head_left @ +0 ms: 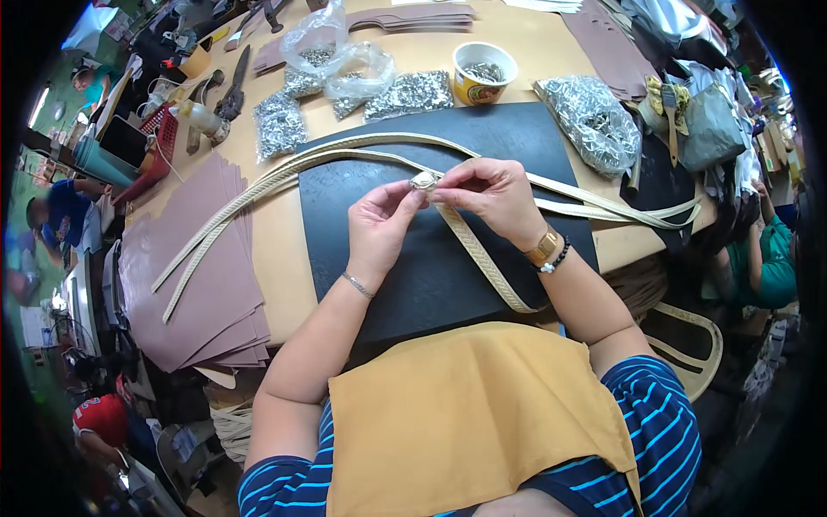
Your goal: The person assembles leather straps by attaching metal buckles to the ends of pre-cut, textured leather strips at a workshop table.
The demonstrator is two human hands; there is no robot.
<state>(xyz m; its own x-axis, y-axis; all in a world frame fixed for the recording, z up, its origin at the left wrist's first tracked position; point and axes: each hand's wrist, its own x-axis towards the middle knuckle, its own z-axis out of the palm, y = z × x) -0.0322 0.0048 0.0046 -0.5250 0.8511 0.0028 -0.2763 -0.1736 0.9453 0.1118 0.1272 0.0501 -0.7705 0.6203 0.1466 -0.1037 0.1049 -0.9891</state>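
Observation:
Above the black mat (388, 284), both my hands meet at the end of a cream braided strap (478, 252). A small shiny metal fitting (424, 181) sits at that end; its exact kind is too small to tell. The thumb and forefinger of my left hand (379, 220) pinch the fitting from the left. My right hand (500, 198) pinches the strap end from the right, close against the fitting. From there the strap hangs toward me and curves at the mat's near edge. More braided straps (250, 200) lie in a long arc behind my hands.
Clear bags of small metal parts (280, 125) lie behind the mat, with a tub (476, 91) of them alongside. A larger bag (590, 121) is at the right. Mauve leather sheets (185, 267) are stacked left. A brush (670, 125) lies far right. Other people work nearby.

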